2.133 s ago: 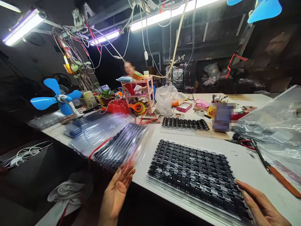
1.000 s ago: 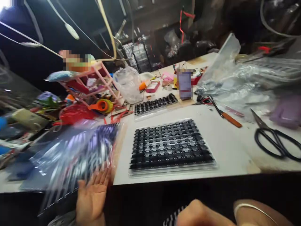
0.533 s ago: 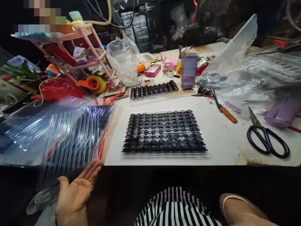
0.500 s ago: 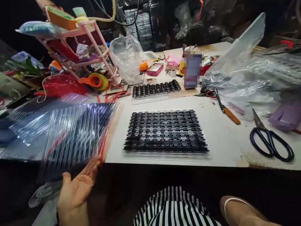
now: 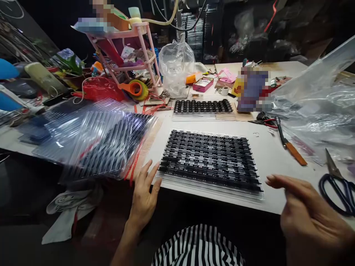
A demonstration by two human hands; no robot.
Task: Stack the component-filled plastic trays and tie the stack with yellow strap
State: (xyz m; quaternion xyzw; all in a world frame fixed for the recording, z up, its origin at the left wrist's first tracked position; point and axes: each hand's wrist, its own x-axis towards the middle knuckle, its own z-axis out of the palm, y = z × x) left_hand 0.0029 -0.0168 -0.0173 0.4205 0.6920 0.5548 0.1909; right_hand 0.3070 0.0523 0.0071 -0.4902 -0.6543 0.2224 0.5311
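A clear plastic tray (image 5: 238, 196) lies near the table's front edge, filled with rows of black parts (image 5: 208, 157). Beside its left front corner is my left hand (image 5: 144, 197), fingers spread and nothing in them; whether the fingertips touch the tray I cannot tell. To the right of the tray hovers my right hand (image 5: 310, 210), its fingers stretched toward the tray and holding nothing visible. Clear ribbed plastic sheets (image 5: 111, 140) lie in a pile left of my left hand. Farther back sits a second clear tray (image 5: 202, 116) with similar black parts (image 5: 202, 106).
Black-handled scissors (image 5: 337, 188) lie at the right, close to my right hand. A wooden-handled tool (image 5: 295, 153) and clear plastic bags (image 5: 318, 107) are behind them. A pink rack (image 5: 124, 35) stands at the back left. An orange and yellow tape dispenser (image 5: 135, 89) sits by it.
The view has turned left. My left hand has moved from beside the plastic sheets to the tray's left front corner. My right hand has come into view at the right.
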